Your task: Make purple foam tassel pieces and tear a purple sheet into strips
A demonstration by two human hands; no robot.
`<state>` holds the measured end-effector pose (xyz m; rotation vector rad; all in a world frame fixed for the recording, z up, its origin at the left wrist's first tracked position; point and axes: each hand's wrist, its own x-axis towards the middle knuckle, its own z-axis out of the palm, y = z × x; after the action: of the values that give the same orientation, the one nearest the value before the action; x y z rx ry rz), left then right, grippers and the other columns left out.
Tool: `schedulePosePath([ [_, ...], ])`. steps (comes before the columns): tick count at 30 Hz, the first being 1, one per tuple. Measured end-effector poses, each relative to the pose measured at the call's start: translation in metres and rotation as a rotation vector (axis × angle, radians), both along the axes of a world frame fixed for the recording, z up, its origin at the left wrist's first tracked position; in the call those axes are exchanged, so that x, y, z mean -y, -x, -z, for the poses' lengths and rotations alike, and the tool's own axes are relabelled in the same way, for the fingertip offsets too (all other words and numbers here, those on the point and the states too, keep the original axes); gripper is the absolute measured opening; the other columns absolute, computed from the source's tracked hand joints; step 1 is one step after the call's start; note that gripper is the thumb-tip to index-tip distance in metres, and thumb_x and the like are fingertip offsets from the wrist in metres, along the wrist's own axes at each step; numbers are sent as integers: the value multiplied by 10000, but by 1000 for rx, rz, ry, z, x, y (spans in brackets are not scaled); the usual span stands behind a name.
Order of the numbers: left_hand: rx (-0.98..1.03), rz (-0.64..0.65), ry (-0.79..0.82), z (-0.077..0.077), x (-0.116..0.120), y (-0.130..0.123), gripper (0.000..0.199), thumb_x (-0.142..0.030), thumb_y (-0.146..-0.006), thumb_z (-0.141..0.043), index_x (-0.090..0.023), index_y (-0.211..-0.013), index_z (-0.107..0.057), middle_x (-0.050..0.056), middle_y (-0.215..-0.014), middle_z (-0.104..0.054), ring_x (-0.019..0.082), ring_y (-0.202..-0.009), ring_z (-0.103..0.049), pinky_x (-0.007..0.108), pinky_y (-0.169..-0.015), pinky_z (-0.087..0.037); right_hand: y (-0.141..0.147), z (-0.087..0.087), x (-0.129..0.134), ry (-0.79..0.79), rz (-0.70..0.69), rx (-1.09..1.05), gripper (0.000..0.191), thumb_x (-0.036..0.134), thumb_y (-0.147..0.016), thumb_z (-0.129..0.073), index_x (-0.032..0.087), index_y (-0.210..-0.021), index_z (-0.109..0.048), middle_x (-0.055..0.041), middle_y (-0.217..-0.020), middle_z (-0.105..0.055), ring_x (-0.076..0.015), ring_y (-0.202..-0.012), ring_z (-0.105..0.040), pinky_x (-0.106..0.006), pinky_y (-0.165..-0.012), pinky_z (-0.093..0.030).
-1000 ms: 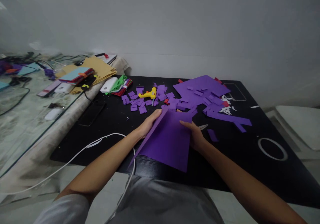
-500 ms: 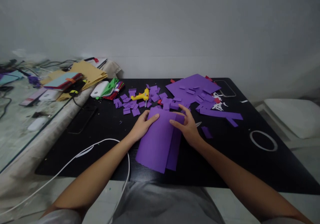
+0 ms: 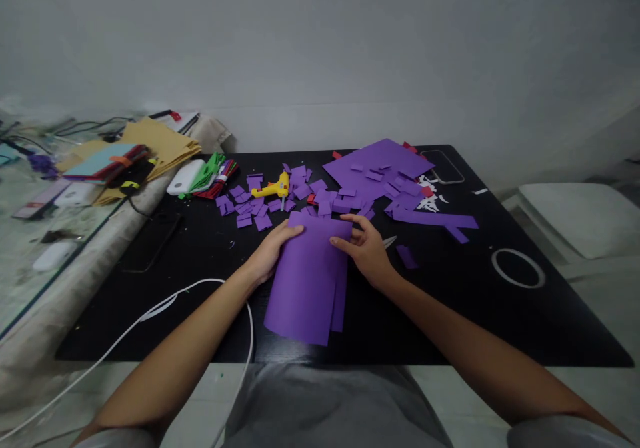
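A purple paper sheet (image 3: pixel 305 281), curved round into a loose roll with its edges overlapping on the right, is held above the front of the black table (image 3: pixel 400 328). My left hand (image 3: pixel 273 248) grips its upper left side, thumb on the front face and the other fingers hidden behind. At the upper right edge is my right hand (image 3: pixel 365 245), thumb on the front and fingers round the top edge. Small folded purple pieces (image 3: pixel 263 208) and a yellow glue gun (image 3: pixel 275 187) lie just beyond the paper.
Purple sheets (image 3: pixel 380 161), strips (image 3: pixel 435 219) and white scraps (image 3: pixel 431 195) lie at the back right. Scissors (image 3: pixel 389 241) are beside my right hand, a tape-like ring (image 3: pixel 517 268) farther right. A white cable (image 3: pixel 200 283) crosses the left front.
The overlap at the sheet's right has widened, leaving less of the inner edge showing. Both hands still hold the sheet. The whole view has shifted slightly.
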<state>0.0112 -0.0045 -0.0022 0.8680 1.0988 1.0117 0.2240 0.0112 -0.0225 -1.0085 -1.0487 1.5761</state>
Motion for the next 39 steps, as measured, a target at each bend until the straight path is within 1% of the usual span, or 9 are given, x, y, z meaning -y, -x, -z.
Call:
schedulePosePath([
  [3, 39, 40, 40, 0, -3, 4, 462, -383, -780, -794, -188, -1188, -697, 98, -1135, -772, 263, -956, -739, 385, -905, -575, -1, 0, 0, 18, -3, 29, 548, 309, -669, -900, 264, -1138, -620, -27, -910, -782, -219, -841, -748, -367, -796, -613],
  [7, -55, 5, 30, -2, -4, 5, 524, -313, -710, -869, -192, -1184, -682, 85, -1097, -779, 246, -906, -746, 383, -884, -588, -1, -1, 0, 17, -3, 85, 483, 323, -687, -886, 258, -1103, -649, -8, -815, -773, -216, -749, -742, -365, -724, -609],
  [13, -237, -28, -14, -10, 1, 9, 621, -335, -654, -916, -209, -1200, -646, 71, -1102, -754, 253, -925, -734, 386, -840, -605, 2, -2, 1, 12, -48, 66, 312, 329, -718, -858, 230, -981, -721, 4, -738, -750, -184, -662, -709, -324, -622, -614],
  [18, -360, -50, -44, -10, 4, 13, 627, -346, -607, -941, -207, -1144, -648, 54, -1087, -733, 243, -928, -715, 349, -806, -599, 3, 2, 4, 22, -114, 41, 200, 295, -729, -846, 204, -872, -739, -12, -747, -756, -178, -677, -714, -301, -594, -629],
  [23, -312, -32, 13, -5, 5, 13, 631, -340, -601, -948, -203, -1140, -651, 47, -1060, -734, 220, -882, -716, 334, -787, -600, 0, 7, 6, -4, -101, 59, 154, 315, -748, -810, 208, -829, -736, -14, -768, -760, -191, -708, -725, -322, -631, -632],
  [27, -286, 0, 12, -6, 7, 12, 606, -335, -611, -944, -203, -1132, -665, 53, -1058, -754, 223, -864, -726, 339, -790, -602, -5, 7, 11, -100, -79, 118, 188, 355, -789, -782, 234, -927, -742, -8, -767, -745, -202, -715, -715, -347, -665, -614],
  [30, -249, 25, 24, -6, 8, 11, 597, -326, -607, -949, -200, -1120, -671, 53, -1043, -768, 213, -832, -731, 331, -776, -605, -8, 6, 12, -175, -40, 172, 265, 339, -802, -778, 255, -1046, -718, 42, -615, -632, -177, -611, -651, -344, -644, -594],
  [33, -225, 25, 26, -5, 6, 11, 575, -319, -603, -953, -192, -1095, -683, 50, -1019, -775, 199, -798, -732, 317, -762, -604, -9, 6, 10, -217, -8, 182, 249, 330, -812, -770, 253, -1039, -704, 69, -563, -546, -150, -561, -602, -325, -635, -586],
  [39, -195, 7, 31, 0, 4, 13, 571, -308, -591, -958, -184, -1077, -685, 37, -975, -773, 183, -762, -728, 291, -732, -597, -9, 7, 4, -116, -25, 89, 272, 337, -759, -799, 219, -971, -676, 25, -708, -678, -170, -691, -700, -316, -656, -638],
])
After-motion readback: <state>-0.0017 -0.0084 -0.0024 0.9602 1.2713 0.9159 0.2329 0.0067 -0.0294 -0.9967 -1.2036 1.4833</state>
